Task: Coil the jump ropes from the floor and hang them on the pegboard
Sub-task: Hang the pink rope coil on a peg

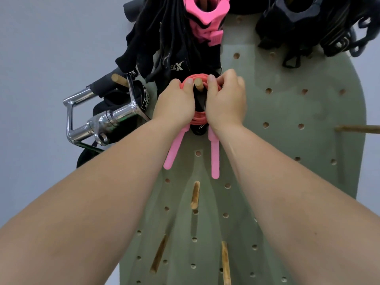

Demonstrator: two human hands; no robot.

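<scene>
Pegboard (287, 112) — green, upright, drilled with holes, several wooden pegs standing out of it.

Centre peg (198, 83) — landmark. The coiled rope (199, 118), coral-pink, is looped around this peg; the peg tip shows inside the top of the coil.

Left hand (174, 103) — just left of the peg, fingers closed on the coil's left side.

Right hand (226, 101) — just right of the peg, fingers closed on the coil's right side.

Handles (214, 153) — two, pink, hanging below the peg beneath the wrists.

Metal handle (100, 120) — chrome, left of the peg, on a neighbouring peg.

Black straps (164, 42) — above and left of the peg.

Pink collar (203, 19) — straight above the peg.
</scene>
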